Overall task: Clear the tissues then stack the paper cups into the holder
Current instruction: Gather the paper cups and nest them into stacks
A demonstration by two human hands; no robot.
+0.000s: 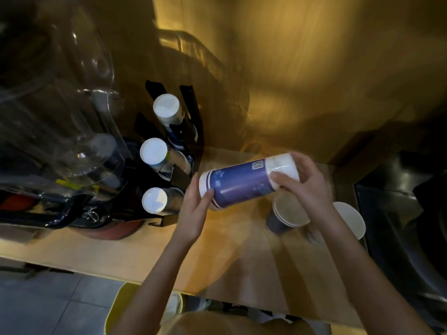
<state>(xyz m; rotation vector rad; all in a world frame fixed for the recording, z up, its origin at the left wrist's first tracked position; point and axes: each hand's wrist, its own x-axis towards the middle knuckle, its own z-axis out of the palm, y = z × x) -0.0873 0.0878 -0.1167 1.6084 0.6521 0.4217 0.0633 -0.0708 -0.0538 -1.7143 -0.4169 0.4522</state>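
Note:
A stack of blue-and-white paper cups [242, 182] lies sideways in the air above the wooden counter, held at both ends. My left hand [193, 209] grips its rim end on the left and my right hand [302, 182] grips its white base end on the right. The black cup holder [179, 175] stands just to the left, with three upside-down cup stacks [154, 152] in its slots. Two nested upright cups [285, 213] stand on the counter under my right hand, and another upright cup [350, 218] stands to their right. No tissues are visible.
A clear plastic machine cover [60, 105] and a dark appliance fill the left side. A black sink [406, 213] borders the counter [229, 250] on the right. A yellow bin [118, 303] sits on the floor below the counter's front edge.

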